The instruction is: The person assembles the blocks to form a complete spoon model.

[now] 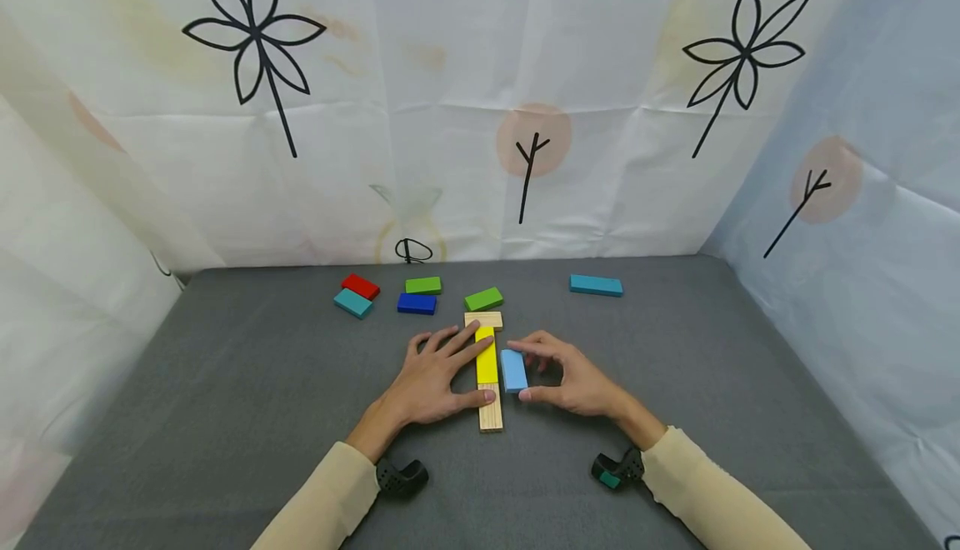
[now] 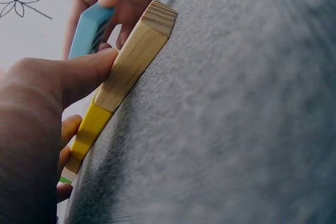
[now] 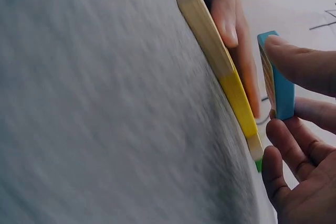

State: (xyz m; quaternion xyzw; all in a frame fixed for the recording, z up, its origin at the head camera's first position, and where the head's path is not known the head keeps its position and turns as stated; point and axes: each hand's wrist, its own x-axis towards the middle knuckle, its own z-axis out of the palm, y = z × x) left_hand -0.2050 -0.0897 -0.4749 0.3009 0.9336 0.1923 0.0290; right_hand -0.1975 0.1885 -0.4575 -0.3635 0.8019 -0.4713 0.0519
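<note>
With fingers spread, my left hand rests across a line of wooden blocks. Its thumb touches a plain wood block at the near end, and its fingertips lie over the yellow block in the middle. A second plain block sits crosswise at the far end. My right hand pinches a light blue block between thumb and fingers, just right of the yellow one. Both wrist views show this blue block raised off the table, apart from the line.
Behind the line, a green block lies at a slant. Another green block, a dark blue one, a red one and a teal one are to the left. A longer blue block lies back right on the grey table.
</note>
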